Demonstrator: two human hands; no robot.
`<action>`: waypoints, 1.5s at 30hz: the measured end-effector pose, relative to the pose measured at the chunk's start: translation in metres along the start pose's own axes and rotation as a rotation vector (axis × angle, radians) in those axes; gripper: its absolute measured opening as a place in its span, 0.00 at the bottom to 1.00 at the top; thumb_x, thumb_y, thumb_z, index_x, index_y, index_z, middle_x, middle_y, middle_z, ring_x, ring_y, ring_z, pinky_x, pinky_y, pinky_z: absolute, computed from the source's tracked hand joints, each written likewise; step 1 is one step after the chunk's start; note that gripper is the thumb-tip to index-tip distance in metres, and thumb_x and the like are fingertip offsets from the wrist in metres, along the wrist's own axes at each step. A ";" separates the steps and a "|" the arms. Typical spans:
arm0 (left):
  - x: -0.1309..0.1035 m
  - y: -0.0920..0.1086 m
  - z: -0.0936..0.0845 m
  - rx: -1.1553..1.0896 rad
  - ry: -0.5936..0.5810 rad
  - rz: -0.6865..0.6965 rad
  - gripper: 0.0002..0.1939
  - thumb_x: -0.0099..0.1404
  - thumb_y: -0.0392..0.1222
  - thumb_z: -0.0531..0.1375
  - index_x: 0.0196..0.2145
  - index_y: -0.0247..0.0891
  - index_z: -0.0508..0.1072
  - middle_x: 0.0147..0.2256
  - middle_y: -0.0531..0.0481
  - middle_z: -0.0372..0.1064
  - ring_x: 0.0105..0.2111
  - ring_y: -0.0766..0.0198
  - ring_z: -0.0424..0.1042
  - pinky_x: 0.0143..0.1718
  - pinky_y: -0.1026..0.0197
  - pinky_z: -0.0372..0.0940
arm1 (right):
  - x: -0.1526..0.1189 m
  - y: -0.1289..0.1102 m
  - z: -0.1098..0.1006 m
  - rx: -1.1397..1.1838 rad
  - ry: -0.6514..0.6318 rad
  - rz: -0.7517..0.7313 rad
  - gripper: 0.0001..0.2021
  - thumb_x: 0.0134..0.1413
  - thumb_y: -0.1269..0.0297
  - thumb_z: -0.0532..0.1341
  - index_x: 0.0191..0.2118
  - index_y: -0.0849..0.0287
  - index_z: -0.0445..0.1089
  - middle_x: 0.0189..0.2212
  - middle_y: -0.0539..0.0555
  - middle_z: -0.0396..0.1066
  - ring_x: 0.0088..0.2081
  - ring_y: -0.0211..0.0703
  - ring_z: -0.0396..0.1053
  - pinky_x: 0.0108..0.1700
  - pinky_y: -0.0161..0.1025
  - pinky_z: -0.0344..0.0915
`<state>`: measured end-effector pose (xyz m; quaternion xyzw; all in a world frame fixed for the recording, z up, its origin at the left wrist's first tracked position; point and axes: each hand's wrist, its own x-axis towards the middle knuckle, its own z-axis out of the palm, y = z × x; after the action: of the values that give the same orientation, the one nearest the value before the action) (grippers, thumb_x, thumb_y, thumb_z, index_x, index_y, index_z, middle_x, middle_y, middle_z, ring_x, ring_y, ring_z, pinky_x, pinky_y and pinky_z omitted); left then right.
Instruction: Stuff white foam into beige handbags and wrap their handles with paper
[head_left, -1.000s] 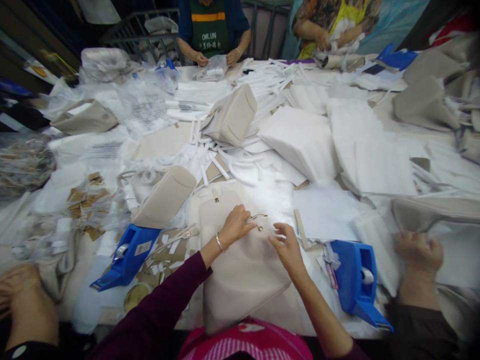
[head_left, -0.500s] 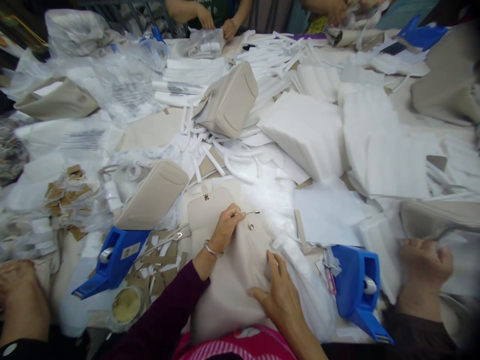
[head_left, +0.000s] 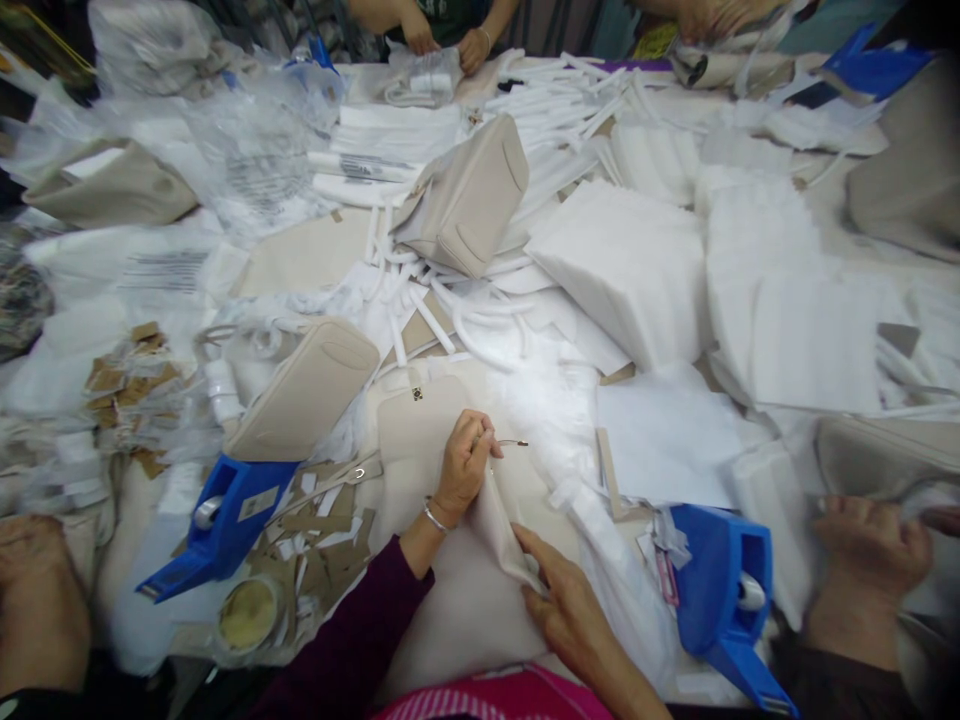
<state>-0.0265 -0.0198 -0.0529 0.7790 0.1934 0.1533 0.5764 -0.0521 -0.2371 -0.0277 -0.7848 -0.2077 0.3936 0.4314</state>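
A beige handbag (head_left: 469,610) lies in front of my lap, its flap with a small metal fitting (head_left: 417,394) spread away from me. My left hand (head_left: 466,465) is closed in a pinch, and a thin strip with a brass-coloured tip (head_left: 516,443) pokes out of its fingers to the right. The strip's exact kind is too small to tell. A fold of the bag's top edge stands up under the left fingers. My right hand (head_left: 566,595) holds that same raised edge lower down, between thumb and fingers.
Blue tape dispensers (head_left: 724,590) stand on both sides, with a round tub (head_left: 249,612) near the left one. Other handbags (head_left: 304,390), white foam sheets (head_left: 622,270) and white tubes (head_left: 427,310) cover the table. Co-workers' hands (head_left: 866,550) are at right, left and far side.
My right hand has gone from lying spread on the bag to gripping its edge, which is now folded up. My left hand has shifted slightly right, still pinching the thin strip.
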 end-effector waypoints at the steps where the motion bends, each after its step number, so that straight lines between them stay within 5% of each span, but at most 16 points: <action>1: 0.000 -0.001 0.001 0.038 0.000 0.017 0.16 0.70 0.40 0.48 0.24 0.38 0.63 0.34 0.47 0.60 0.37 0.62 0.63 0.42 0.59 0.61 | 0.003 -0.001 -0.002 0.012 -0.029 -0.004 0.38 0.36 0.76 0.52 0.60 0.49 0.61 0.56 0.51 0.66 0.55 0.50 0.65 0.56 0.51 0.64; 4: 0.001 -0.004 0.003 0.130 0.011 0.064 0.12 0.70 0.39 0.48 0.27 0.40 0.60 0.32 0.48 0.59 0.35 0.62 0.62 0.40 0.59 0.60 | 0.013 -0.009 -0.002 -0.062 -0.061 -0.032 0.37 0.34 0.78 0.53 0.57 0.51 0.64 0.54 0.54 0.67 0.54 0.52 0.65 0.57 0.53 0.62; 8: 0.003 -0.004 0.005 0.203 0.055 0.084 0.10 0.70 0.38 0.47 0.29 0.40 0.59 0.32 0.49 0.58 0.35 0.62 0.61 0.40 0.59 0.59 | 0.030 -0.028 0.007 -0.168 -0.051 -0.096 0.23 0.37 0.73 0.61 0.45 0.56 0.70 0.54 0.59 0.64 0.56 0.58 0.59 0.59 0.57 0.57; 12: 0.003 -0.008 0.004 0.229 0.095 0.075 0.11 0.70 0.38 0.46 0.28 0.41 0.57 0.32 0.48 0.58 0.36 0.61 0.61 0.40 0.59 0.59 | 0.045 -0.040 0.012 -0.019 -0.001 -0.178 0.31 0.39 0.75 0.57 0.55 0.56 0.60 0.59 0.59 0.56 0.60 0.53 0.54 0.61 0.53 0.55; 15: 0.005 -0.019 0.007 0.311 0.145 0.042 0.11 0.70 0.38 0.46 0.27 0.41 0.56 0.32 0.49 0.57 0.35 0.61 0.61 0.39 0.60 0.58 | 0.053 -0.035 0.004 0.114 -0.107 -0.074 0.25 0.39 0.76 0.51 0.48 0.54 0.64 0.45 0.54 0.70 0.47 0.46 0.67 0.50 0.45 0.65; 20: 0.008 -0.042 0.025 0.562 0.168 -0.041 0.11 0.70 0.36 0.46 0.28 0.41 0.57 0.32 0.49 0.57 0.31 0.62 0.60 0.35 0.60 0.57 | 0.047 -0.005 -0.005 0.215 -0.103 0.180 0.17 0.40 0.74 0.51 0.39 0.52 0.63 0.29 0.46 0.72 0.30 0.43 0.69 0.31 0.36 0.65; 24: 0.007 -0.051 0.039 0.741 0.053 -0.140 0.10 0.70 0.36 0.46 0.31 0.39 0.61 0.36 0.46 0.60 0.32 0.62 0.62 0.35 0.59 0.59 | 0.032 0.014 0.004 0.015 0.016 0.248 0.20 0.45 0.75 0.51 0.46 0.51 0.59 0.28 0.46 0.71 0.29 0.43 0.69 0.32 0.36 0.62; 28: 0.010 -0.056 0.044 0.807 -0.020 -0.226 0.10 0.70 0.35 0.45 0.35 0.37 0.64 0.40 0.44 0.62 0.34 0.61 0.65 0.37 0.57 0.62 | 0.042 0.006 0.008 -0.351 0.074 0.149 0.27 0.46 0.79 0.51 0.53 0.52 0.56 0.41 0.54 0.68 0.32 0.42 0.69 0.33 0.37 0.61; 33: 0.021 -0.057 0.048 0.725 -0.057 -0.339 0.11 0.69 0.34 0.46 0.37 0.34 0.67 0.42 0.39 0.63 0.36 0.57 0.67 0.38 0.55 0.63 | 0.093 -0.010 0.016 -0.468 0.000 -0.065 0.13 0.46 0.78 0.53 0.38 0.57 0.63 0.39 0.56 0.63 0.36 0.44 0.66 0.36 0.39 0.62; 37: 0.017 -0.031 0.017 0.582 -0.059 -0.352 0.05 0.65 0.39 0.56 0.38 0.35 0.66 0.43 0.40 0.63 0.41 0.56 0.67 0.43 0.54 0.64 | 0.113 0.006 0.027 -0.420 0.009 -0.055 0.07 0.48 0.75 0.50 0.33 0.57 0.60 0.33 0.53 0.61 0.30 0.41 0.63 0.34 0.39 0.61; 41: -0.030 -0.007 -0.057 0.477 0.308 -0.201 0.13 0.62 0.36 0.58 0.45 0.39 0.63 0.47 0.43 0.60 0.51 0.56 0.61 0.52 0.52 0.60 | 0.114 0.025 0.025 -0.347 -0.006 -0.135 0.04 0.47 0.69 0.50 0.31 0.56 0.60 0.32 0.53 0.63 0.35 0.45 0.64 0.39 0.41 0.61; 43: -0.067 -0.011 -0.091 0.435 0.507 -0.306 0.14 0.60 0.36 0.59 0.44 0.38 0.62 0.45 0.44 0.60 0.49 0.56 0.62 0.51 0.52 0.60 | 0.116 0.030 0.023 -0.337 -0.004 -0.154 0.05 0.47 0.67 0.51 0.32 0.56 0.61 0.31 0.54 0.64 0.37 0.47 0.64 0.41 0.43 0.60; 45: -0.102 -0.025 -0.109 0.288 0.566 -0.527 0.13 0.58 0.39 0.61 0.40 0.37 0.63 0.38 0.48 0.63 0.41 0.59 0.65 0.44 0.55 0.62 | 0.118 0.032 0.021 -0.342 -0.006 -0.167 0.05 0.46 0.65 0.52 0.32 0.56 0.61 0.32 0.54 0.65 0.38 0.48 0.64 0.43 0.44 0.60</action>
<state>-0.1695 0.0291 -0.0469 0.7028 0.5565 0.1800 0.4050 0.0019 -0.1651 -0.1136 -0.8255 -0.3372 0.3178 0.3222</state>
